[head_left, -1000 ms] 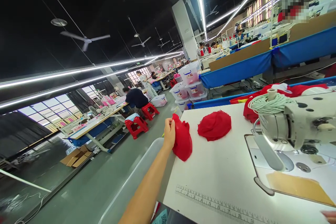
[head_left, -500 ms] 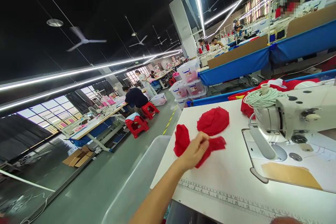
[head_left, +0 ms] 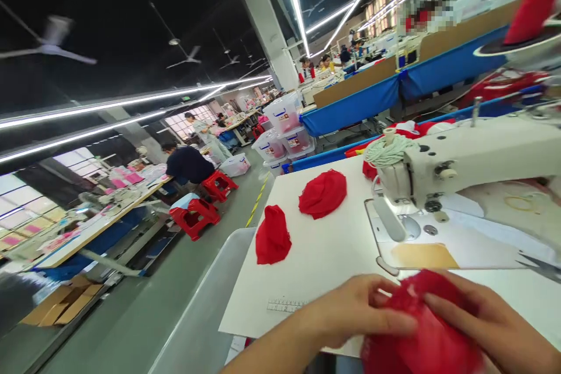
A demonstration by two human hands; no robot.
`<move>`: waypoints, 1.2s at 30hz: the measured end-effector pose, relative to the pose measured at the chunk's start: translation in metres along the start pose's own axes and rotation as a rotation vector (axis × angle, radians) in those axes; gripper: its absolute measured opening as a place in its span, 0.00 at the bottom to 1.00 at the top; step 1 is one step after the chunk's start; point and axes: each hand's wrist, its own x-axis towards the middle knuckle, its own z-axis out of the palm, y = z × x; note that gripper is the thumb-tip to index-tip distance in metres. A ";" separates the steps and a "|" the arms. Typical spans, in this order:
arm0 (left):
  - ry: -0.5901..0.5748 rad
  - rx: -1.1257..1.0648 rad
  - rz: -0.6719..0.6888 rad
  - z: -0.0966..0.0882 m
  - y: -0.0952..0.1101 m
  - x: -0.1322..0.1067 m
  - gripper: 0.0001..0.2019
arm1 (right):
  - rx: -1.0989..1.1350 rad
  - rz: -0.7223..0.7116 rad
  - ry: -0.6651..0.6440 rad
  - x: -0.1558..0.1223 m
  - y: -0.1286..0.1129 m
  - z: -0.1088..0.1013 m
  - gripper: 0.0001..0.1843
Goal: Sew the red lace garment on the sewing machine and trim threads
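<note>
Both hands hold a piece of red fabric [head_left: 429,333] at the front edge of the white table [head_left: 249,298]. My left hand [head_left: 363,310] pinches its left side between thumb and fingers. On the other side, my right hand [head_left: 486,315] grips it with the thumb on top and the fingers partly behind the cloth. The fabric is crumpled and slightly blurred. Two more red fabric pieces lie on the table: a rounded one [head_left: 323,194] farther back and a smaller folded one [head_left: 272,236] near the left edge. A white sewing machine [head_left: 473,155] stands just beyond my hands.
Scissors [head_left: 541,266] lie at the right on the machine bed. A ruler strip [head_left: 284,305] runs along the table front. Left of the table is a translucent bin [head_left: 197,304]. Stacked clear boxes [head_left: 283,114] stand behind, and a person [head_left: 188,163] sits by red stools [head_left: 193,216].
My left hand has brought a red fabric piece from the tabletop toward me and to the right. My right hand has come into view and now grips it too. The view has turned right.
</note>
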 end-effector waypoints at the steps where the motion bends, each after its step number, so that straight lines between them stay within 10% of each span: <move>1: 0.002 -0.091 -0.012 -0.002 0.002 0.009 0.35 | -0.061 -0.025 -0.049 0.005 -0.007 -0.003 0.23; 6: 0.135 -0.228 0.194 -0.010 0.013 0.055 0.25 | -0.302 -0.217 -0.023 0.031 -0.023 -0.020 0.23; 16: 0.028 -0.236 0.282 -0.010 0.025 0.087 0.20 | -0.378 -0.320 0.114 0.039 -0.014 -0.026 0.14; 23: 0.058 0.071 0.248 -0.004 0.023 0.055 0.17 | -0.524 -0.368 0.356 0.037 -0.013 -0.029 0.13; 27: -0.293 0.354 0.123 0.010 0.021 0.020 0.13 | -0.403 -0.418 0.190 0.035 -0.016 -0.025 0.16; 32: 0.201 0.284 0.411 0.013 0.016 0.037 0.14 | -0.228 -0.397 -0.084 0.031 -0.021 -0.018 0.10; 36: -0.074 0.082 0.274 0.017 0.013 0.059 0.23 | -0.322 -0.429 0.046 0.030 -0.014 -0.019 0.16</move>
